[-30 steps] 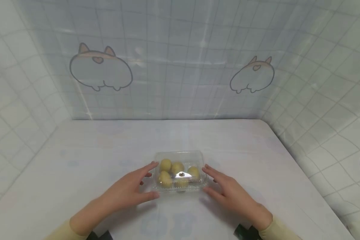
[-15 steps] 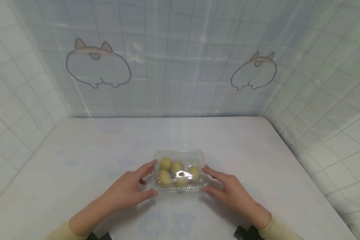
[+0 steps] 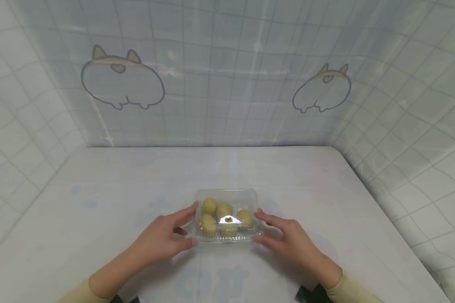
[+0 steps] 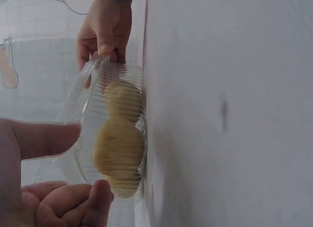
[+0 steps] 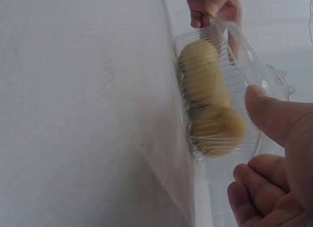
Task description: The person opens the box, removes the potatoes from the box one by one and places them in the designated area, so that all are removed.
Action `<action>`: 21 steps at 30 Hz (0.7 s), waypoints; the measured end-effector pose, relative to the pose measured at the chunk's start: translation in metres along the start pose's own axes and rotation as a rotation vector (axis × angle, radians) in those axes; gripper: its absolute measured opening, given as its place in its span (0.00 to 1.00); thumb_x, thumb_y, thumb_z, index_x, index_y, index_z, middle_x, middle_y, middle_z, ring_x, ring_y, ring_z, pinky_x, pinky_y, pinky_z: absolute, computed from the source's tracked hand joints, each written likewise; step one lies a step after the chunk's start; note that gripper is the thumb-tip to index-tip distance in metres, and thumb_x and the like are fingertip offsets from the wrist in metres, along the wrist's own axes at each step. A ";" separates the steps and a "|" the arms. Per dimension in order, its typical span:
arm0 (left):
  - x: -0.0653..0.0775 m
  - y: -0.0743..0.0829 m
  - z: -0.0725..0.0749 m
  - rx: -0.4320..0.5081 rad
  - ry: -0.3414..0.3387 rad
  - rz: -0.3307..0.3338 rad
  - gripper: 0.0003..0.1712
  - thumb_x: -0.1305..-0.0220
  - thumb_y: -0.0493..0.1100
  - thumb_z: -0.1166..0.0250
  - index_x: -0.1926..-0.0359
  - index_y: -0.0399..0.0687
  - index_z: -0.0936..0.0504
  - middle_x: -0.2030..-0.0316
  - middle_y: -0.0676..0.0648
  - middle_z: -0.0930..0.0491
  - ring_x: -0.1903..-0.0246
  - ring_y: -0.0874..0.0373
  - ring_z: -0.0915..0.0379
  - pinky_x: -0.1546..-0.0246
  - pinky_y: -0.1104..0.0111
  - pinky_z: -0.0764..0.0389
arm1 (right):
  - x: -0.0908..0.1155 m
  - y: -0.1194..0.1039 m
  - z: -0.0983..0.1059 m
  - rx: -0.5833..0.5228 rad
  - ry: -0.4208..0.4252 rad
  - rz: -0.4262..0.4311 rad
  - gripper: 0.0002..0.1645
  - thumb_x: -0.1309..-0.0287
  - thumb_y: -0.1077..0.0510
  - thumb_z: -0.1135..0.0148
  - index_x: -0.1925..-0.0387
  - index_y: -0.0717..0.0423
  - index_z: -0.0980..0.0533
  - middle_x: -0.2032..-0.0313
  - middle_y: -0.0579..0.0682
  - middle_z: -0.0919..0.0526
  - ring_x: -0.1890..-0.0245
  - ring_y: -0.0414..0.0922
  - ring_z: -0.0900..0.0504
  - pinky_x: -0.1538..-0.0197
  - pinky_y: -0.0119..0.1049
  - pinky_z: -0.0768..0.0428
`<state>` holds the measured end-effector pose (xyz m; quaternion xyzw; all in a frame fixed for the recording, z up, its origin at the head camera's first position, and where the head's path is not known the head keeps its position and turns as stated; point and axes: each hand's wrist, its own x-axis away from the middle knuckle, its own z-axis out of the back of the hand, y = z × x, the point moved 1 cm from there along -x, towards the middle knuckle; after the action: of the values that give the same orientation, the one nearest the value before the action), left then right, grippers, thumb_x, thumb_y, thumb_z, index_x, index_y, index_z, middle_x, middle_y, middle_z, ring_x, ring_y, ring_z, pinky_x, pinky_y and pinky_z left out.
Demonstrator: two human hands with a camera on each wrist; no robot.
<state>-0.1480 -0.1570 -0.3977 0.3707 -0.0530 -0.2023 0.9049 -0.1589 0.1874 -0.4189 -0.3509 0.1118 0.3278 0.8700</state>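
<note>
A clear plastic clamshell box (image 3: 227,195) with a ribbed rim sits closed on the white-covered table (image 3: 227,168). Inside lie several round, pale-yellow balls (image 3: 224,210), like small buns. At the box's left side is my left hand (image 3: 164,235), thumb near the front corner and index finger at the edge further back. Mirroring it, my right hand (image 3: 288,235) has its thumb and index fingertips right at the right side. In both wrist views the thumb (image 4: 54,138) and fingers stand apart beside the box, and the opposite hand shows beyond it.
A grey-white gridded curtain (image 3: 223,105) with cartoon animal outlines rises behind the table, and similar sheets (image 3: 413,147) close in both sides. Dark wrist gear (image 3: 312,293) and pale yellow sleeves (image 3: 352,290) show at the bottom edge.
The left hand has edged slightly left and its fingertips sit at the box's edge. The head view has tilted down a little. The box and right hand look nearly unchanged.
</note>
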 end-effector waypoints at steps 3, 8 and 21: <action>0.000 -0.001 0.000 0.037 -0.005 -0.003 0.47 0.39 0.53 0.29 0.24 0.52 0.41 0.37 0.49 0.27 0.63 0.69 0.18 0.56 0.63 0.21 | 0.000 0.000 0.001 0.009 -0.016 -0.010 0.35 0.50 0.49 0.23 0.40 0.50 0.22 0.42 0.46 0.21 0.44 0.42 0.21 0.46 0.42 0.22; 0.001 -0.003 0.002 -0.008 -0.008 -0.015 0.46 0.37 0.58 0.32 0.24 0.52 0.41 0.37 0.49 0.27 0.62 0.71 0.19 0.56 0.62 0.21 | -0.001 -0.001 0.001 0.012 -0.026 -0.009 0.35 0.50 0.50 0.23 0.39 0.50 0.22 0.41 0.47 0.21 0.43 0.42 0.22 0.45 0.43 0.23; -0.009 -0.003 0.014 -0.073 0.018 0.022 0.47 0.47 0.75 0.35 0.31 0.56 0.27 0.39 0.54 0.24 0.60 0.61 0.18 0.63 0.67 0.21 | -0.009 0.004 0.020 0.062 0.012 0.054 0.33 0.47 0.51 0.24 0.39 0.48 0.23 0.39 0.48 0.25 0.41 0.45 0.25 0.46 0.42 0.22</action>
<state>-0.1604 -0.1643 -0.3896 0.3388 -0.0415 -0.1907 0.9204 -0.1693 0.1987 -0.4030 -0.3226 0.1365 0.3454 0.8706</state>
